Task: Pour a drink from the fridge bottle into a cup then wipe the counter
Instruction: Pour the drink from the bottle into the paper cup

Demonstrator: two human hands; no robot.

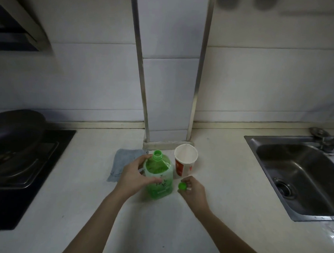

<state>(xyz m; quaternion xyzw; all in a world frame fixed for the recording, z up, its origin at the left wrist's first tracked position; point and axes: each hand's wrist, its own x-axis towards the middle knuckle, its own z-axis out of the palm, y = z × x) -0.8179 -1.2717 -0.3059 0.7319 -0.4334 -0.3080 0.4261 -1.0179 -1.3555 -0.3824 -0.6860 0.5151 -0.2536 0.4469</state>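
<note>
Bottle uncapped, cup beside it

Green bottle stands upright on the counter, neck open. Left hand is wrapped round its shoulder and label, fingers curled against the body. Right hand sits just right of the bottle, low over the counter, fingers curled and pinching the green cap (can't tell whether it touches the surface). Paper cup, white inside with red print, stands upright just behind and right of the bottle, near the wall column. Blue cloth lies left of the bottle, partly behind the left hand. Sink far right, dark pan far left.
</note>
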